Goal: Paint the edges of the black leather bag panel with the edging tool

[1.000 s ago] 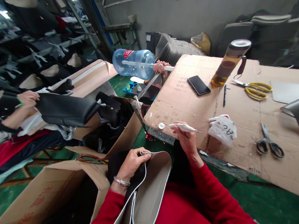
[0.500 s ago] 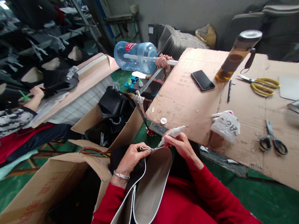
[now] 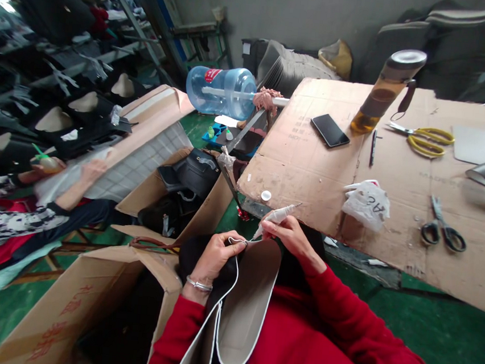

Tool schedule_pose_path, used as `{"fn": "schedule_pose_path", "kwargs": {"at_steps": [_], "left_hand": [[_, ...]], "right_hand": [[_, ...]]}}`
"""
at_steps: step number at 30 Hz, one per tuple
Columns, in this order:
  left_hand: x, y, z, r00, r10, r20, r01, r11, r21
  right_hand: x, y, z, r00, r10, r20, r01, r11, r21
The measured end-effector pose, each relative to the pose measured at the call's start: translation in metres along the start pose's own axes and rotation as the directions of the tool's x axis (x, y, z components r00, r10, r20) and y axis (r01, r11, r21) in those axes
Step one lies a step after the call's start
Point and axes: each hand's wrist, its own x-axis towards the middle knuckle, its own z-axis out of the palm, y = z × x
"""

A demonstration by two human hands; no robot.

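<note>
A handbag piece [image 3: 249, 314] with a beige inside and white edges lies across my lap, its opening towards me. My left hand [image 3: 216, 257] is closed on its upper edge, thumb and fingers pinching the white-edged rim. My right hand [image 3: 291, 235] grips a white tapered tool [image 3: 280, 213] with a thin dark tip pointing up and away. The tool's lower end touches or nearly touches the rim, close to my left fingertips. I cannot make out its exact kind.
A cardboard-covered table [image 3: 311, 183] bears a phone [image 3: 330, 131], drink bottle [image 3: 382, 92], yellow scissors [image 3: 429, 141], black scissors [image 3: 442, 229], plastic bag [image 3: 366, 205] and white cap [image 3: 266, 195]. Left stand open cartons [image 3: 80, 304] with black bags. A co-worker's arm [image 3: 81, 186] is beyond.
My right hand and the white tool have shifted slightly left and down; my left hand keeps its hold. The co-worker at left has leaned into view, with both hands showing.
</note>
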Motion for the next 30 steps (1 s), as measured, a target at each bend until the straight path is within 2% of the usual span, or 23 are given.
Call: {"fn": "schedule_pose_path", "kwargs": {"at_steps": [9,12,16,21,23,26,30], "left_hand": [[-0.001,-0.011,-0.002,0.979,-0.107,-0.171,0.075,0.980,-0.183],[-0.003,-0.010,-0.003,0.977,-0.109,-0.184,0.070,0.976,-0.205],[-0.007,-0.008,-0.005,0.974,-0.114,-0.197,0.070,0.974,-0.217],[-0.011,-0.007,-0.007,0.974,-0.094,-0.206,0.052,0.978,-0.200],[-0.012,-0.007,-0.008,0.975,-0.087,-0.204,0.049,0.981,-0.187],[-0.015,-0.008,-0.010,0.974,-0.079,-0.214,0.038,0.981,-0.192],[-0.019,-0.010,-0.014,0.978,-0.101,-0.181,0.063,0.977,-0.201]], "right_hand": [[-0.009,0.005,0.003,0.993,-0.057,0.106,0.057,0.998,0.006],[-0.016,0.004,0.000,0.987,-0.059,0.152,0.066,0.997,-0.044],[-0.018,0.001,-0.005,0.991,-0.063,0.117,0.065,0.998,-0.009],[-0.014,0.001,0.005,0.983,-0.119,0.139,0.121,0.993,-0.011],[-0.013,0.005,0.012,0.973,-0.168,0.157,0.180,0.981,-0.067],[-0.011,0.015,0.021,0.956,-0.222,0.194,0.266,0.932,-0.246],[-0.008,0.025,0.025,0.959,-0.215,0.186,0.273,0.882,-0.384]]}}
